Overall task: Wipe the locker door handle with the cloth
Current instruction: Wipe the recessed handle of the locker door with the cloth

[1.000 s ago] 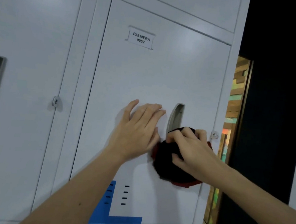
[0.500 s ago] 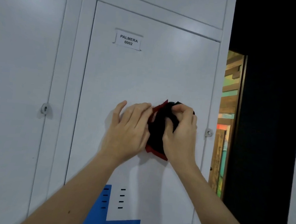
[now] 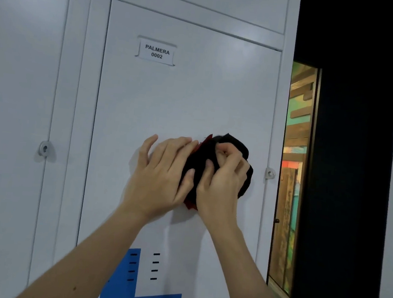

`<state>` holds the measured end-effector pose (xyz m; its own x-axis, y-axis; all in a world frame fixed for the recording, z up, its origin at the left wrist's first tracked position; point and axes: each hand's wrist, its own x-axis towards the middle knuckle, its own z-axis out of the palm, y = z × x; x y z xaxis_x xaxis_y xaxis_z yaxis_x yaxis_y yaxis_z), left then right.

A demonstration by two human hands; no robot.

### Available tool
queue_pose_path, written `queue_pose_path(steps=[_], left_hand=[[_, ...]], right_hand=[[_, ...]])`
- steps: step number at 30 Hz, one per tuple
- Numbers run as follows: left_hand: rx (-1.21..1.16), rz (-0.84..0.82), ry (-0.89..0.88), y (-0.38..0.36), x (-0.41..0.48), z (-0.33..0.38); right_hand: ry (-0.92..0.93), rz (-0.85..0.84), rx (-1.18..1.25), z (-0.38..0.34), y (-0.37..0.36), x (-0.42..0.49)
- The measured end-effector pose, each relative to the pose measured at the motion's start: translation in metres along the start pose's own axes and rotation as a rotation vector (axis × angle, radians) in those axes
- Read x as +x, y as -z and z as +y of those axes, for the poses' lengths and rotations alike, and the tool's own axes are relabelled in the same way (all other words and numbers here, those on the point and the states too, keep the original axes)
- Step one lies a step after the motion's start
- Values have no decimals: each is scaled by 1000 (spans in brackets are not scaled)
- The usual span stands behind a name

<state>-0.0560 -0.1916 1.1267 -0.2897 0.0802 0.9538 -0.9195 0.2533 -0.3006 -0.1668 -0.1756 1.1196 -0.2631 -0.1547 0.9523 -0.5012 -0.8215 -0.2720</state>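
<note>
Grey door (image 3: pixel 185 104) fills frame centre. Left hand (image 3: pixel 162 172) flat on it, fingers spread. Right hand (image 3: pixel 223 182) clamps black cloth (image 3: pixel 234 144) mid-frame, covering the handle. Wipe step underway; next likely needs strokes along the recess.

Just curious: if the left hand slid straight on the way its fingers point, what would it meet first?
The left hand points up and right along the door. It would run into the cloth first; its fingertips already seem to touch it.

I count two hands (image 3: pixel 164 177), one cloth (image 3: pixel 236 145), one name label (image 3: pixel 156 51), two lock hasps (image 3: pixel 44 148).
</note>
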Motion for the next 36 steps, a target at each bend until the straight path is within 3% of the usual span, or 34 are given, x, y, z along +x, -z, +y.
queue_pose_path(steps=[6, 17, 31, 36], left_hand=[[13, -19, -19, -1, 0, 0], [37, -9, -21, -2, 1, 1], [33, 10, -34, -3, 1, -2], [54, 2, -34, -3, 0, -1]], right_hand=[[78, 14, -160, 20, 5, -20], [61, -25, -142, 17, 2, 0], [848, -273, -633, 51, 62, -4], [1215, -575, -754, 40, 75, 45]])
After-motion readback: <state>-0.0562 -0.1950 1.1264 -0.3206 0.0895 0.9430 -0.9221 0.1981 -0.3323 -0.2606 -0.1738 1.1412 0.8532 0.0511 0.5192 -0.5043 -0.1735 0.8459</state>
